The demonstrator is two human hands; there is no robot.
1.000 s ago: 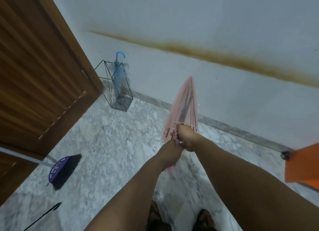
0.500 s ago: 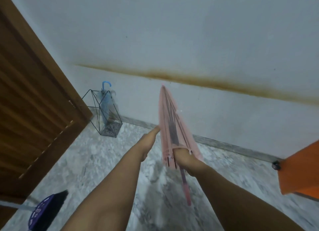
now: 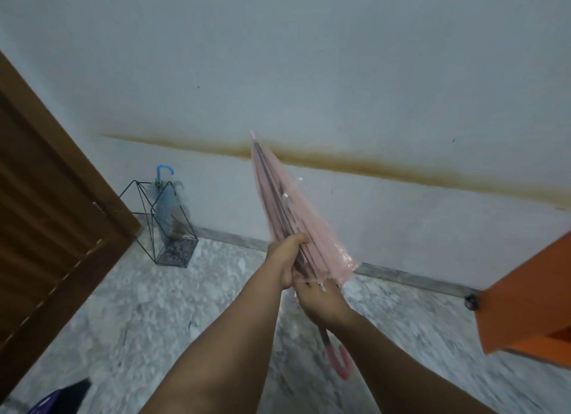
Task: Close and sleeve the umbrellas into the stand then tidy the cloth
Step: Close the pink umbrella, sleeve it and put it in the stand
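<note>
Umbrellas number two: a pink one [image 3: 287, 209], folded, see-through, tip up and hooked handle down, and a blue one [image 3: 165, 197] standing in the single wire stand [image 3: 167, 228] by the door [image 3: 46, 197]. The left hand [image 3: 285, 259] curls round the pink canopy's gathered folds in mid-air before the wall [image 3: 340, 73]. The right hand [image 3: 321, 302] grips just below at the canopy's rim.

- Two umbrellas: one translucent pink folded umbrella with a curved pink handle [image 3: 290, 215] in my grip, and one pale blue folded umbrella with a blue hooked handle [image 3: 164, 203].
- One black wire-frame umbrella stand with a speckled base [image 3: 173, 234], holding the blue one.
- Two hands of mine: my left hand [image 3: 285, 256] and my right hand [image 3: 321, 302].
- One brown slatted wooden door [image 3: 49, 215].
- One orange flat panel [image 3: 525, 308] at my right.
- One purple and black broom head [image 3: 61, 398], partly cut off.
</note>
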